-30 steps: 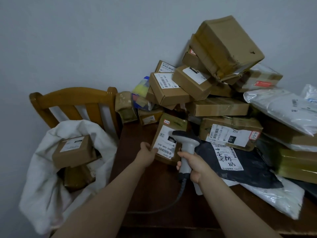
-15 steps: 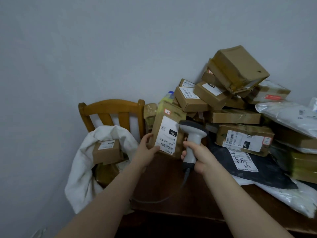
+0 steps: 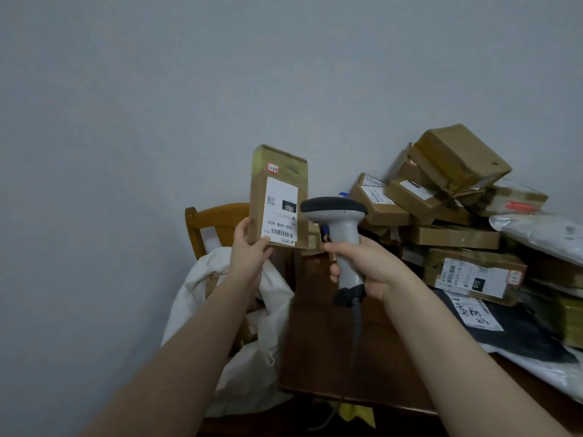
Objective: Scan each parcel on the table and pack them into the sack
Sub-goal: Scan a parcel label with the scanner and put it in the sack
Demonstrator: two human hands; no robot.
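My left grip (image 3: 249,253) pinches the box (image 3: 281,197), my right grip (image 3: 367,263) squeezes the scanner (image 3: 334,208); I should aim just above the left.

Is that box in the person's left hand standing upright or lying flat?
Upright. The left hand grips the box by its bottom corner, with its long side vertical and its label facing the camera.
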